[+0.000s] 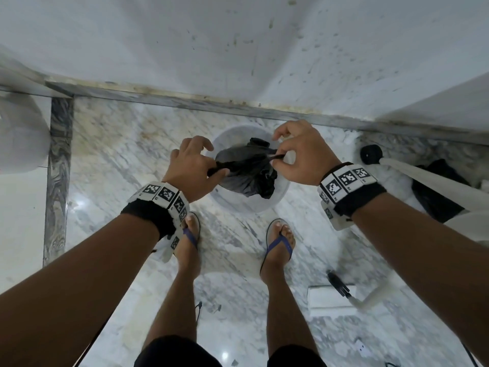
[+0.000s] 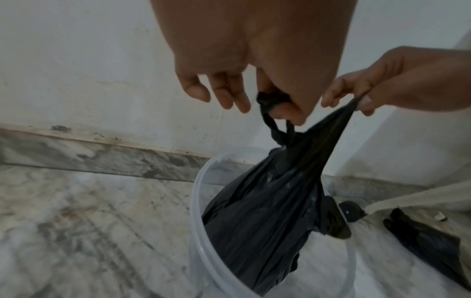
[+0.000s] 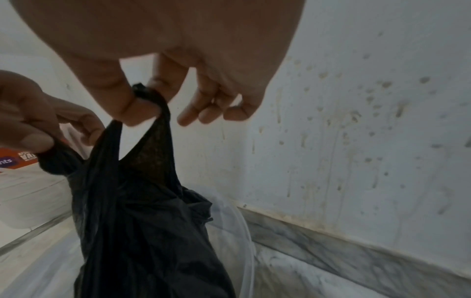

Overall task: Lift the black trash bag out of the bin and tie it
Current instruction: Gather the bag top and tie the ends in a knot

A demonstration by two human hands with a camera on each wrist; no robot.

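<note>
Overhead, the crumpled black trash bag (image 1: 244,168) hangs stretched between both hands.

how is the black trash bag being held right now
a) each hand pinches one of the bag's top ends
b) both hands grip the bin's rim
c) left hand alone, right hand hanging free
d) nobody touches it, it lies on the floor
a: the left hand pinches one twisted top end and the right hand pinches the other, so the black trash bag hangs between them with its lower part inside the bin.
</note>
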